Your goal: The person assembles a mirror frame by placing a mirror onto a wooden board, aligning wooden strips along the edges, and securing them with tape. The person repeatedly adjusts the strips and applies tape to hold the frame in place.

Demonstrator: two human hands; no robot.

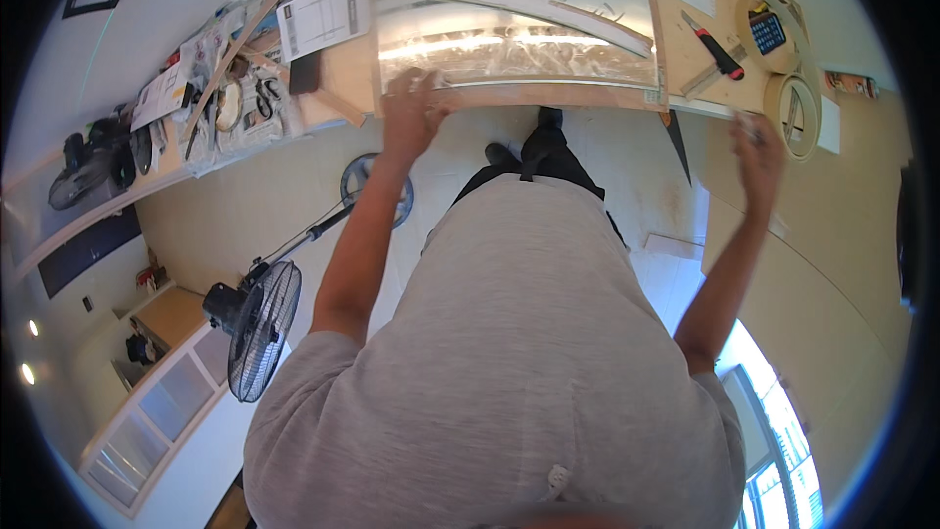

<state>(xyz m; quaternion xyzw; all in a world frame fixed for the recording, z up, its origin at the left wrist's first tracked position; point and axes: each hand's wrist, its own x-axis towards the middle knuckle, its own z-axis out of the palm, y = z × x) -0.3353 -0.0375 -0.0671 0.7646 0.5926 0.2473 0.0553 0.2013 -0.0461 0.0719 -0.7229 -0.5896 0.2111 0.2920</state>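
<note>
I see the desk [345,67] bearing a shiny framed panel [509,64]; a pale strip [519,3] lies across it; my left hand [413,114] bends at the panel's near-left corner, my right hand [760,153] curls beside the tape roll [811,125]; whether either grips anything, I cannot tell.

So there's a black pedestal fan [264,328] on the floor to the left, a messy left end of the bench [354,64] with a printed sheet [325,16] and black scissors [266,98], plus a bright window [795,451] near right.
</note>
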